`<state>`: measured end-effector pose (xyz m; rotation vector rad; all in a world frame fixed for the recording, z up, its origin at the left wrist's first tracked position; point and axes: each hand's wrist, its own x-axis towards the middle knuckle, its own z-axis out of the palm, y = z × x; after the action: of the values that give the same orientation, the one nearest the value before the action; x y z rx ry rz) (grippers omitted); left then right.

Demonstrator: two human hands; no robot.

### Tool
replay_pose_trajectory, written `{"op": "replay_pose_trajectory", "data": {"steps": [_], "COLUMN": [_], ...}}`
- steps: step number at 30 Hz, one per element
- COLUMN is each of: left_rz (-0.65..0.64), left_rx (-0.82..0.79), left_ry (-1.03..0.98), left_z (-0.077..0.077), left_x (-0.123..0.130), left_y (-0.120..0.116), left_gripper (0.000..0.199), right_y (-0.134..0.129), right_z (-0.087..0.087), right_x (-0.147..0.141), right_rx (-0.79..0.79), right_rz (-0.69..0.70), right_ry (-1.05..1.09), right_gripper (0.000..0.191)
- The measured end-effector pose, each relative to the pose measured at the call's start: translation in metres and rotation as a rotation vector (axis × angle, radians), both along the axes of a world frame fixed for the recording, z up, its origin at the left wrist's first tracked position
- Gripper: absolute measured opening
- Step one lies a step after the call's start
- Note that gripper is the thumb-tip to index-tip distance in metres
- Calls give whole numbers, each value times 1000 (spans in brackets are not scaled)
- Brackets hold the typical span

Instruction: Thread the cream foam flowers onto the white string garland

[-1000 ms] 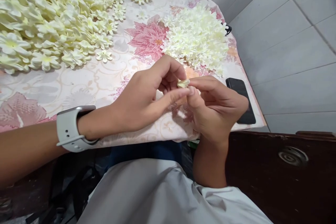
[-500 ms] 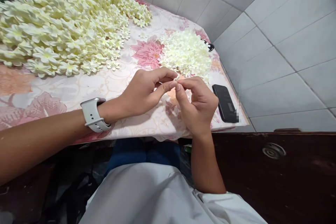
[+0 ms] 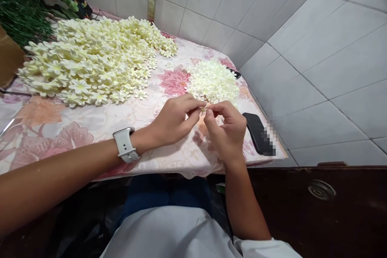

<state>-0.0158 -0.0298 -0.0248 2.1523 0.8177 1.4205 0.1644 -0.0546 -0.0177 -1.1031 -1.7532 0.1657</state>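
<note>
My left hand (image 3: 177, 121), with a pale watch on its wrist, pinches a small whitish flower piece (image 3: 203, 110) between thumb and forefinger. From the other side, the fingertips of my right hand (image 3: 226, 129) close on the same piece. Most of it is covered by my fingers, so its exact shape is unclear. Just beyond my hands lies a heap of small white flower pieces (image 3: 213, 80). A bigger pile of cream artificial flowers (image 3: 99, 60) spreads over the left of the table.
A floral tablecloth (image 3: 169, 161) covers the table. At its right edge lies a black phone (image 3: 256, 133), and a small black object (image 3: 235, 73) sits behind the white heap. Green artificial stems (image 3: 24, 16) and a brown object (image 3: 10, 58) are far left. Tiled walls (image 3: 317, 72) border the table.
The view has tilted up and shifted left, showing more of the green stems and wall. Both hands stay together at the small piece; their fingertips have drawn slightly apart around it.
</note>
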Motion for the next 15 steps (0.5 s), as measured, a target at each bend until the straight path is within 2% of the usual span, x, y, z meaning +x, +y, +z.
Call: {"op": "replay_pose_trajectory", "data": {"steps": [5,10,15], "left_rz": [-9,-21,-141], "left_rx": [-265,-342,-458], "left_ry": [-122,-182,-370], "left_z": [4,6,14], "left_x": [-1,-5,-7], "left_y": [2,2,-6], "left_gripper": [23,22,19], "right_y": [7,14,21], "right_z": [0,3,31], "right_x": [-3,3,12], "right_rx": [-72,-149,-243], "right_rz": [48,180,396], "right_ry": [16,58,153], "right_gripper": [11,6,9]}}
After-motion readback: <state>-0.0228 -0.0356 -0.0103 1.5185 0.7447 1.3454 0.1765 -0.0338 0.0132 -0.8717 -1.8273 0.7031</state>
